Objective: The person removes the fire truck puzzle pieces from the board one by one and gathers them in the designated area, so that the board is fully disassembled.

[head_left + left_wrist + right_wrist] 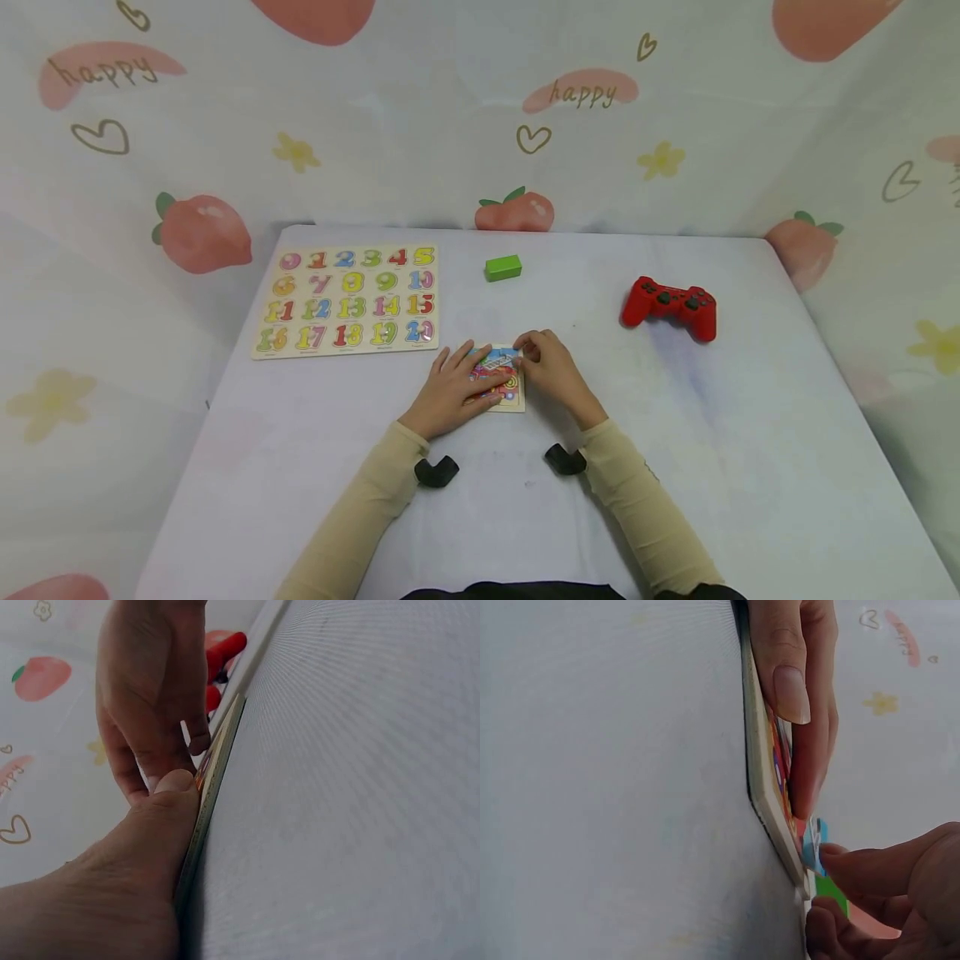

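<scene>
A small wooden jigsaw puzzle (512, 402) with a colourful picture lies on the table in front of the person. Across its left side and middle rests the left hand (450, 394), fingers spread over the picture. At the puzzle's top right corner is the right hand (553, 372). Its thumb and fingers pinch a light blue puzzle piece (814, 851), which stands tilted up from the board's edge in the right wrist view. The left wrist view shows the left thumb (161, 817) lying along the board's near edge. Much of the picture is hidden under the left hand.
A number board (345, 304) lies at the back left, its corner close to the left fingertips. Behind the puzzle is a green block (503, 267). A red game controller (670, 308) sits to the right. A patterned cloth (420, 117) hangs behind the table.
</scene>
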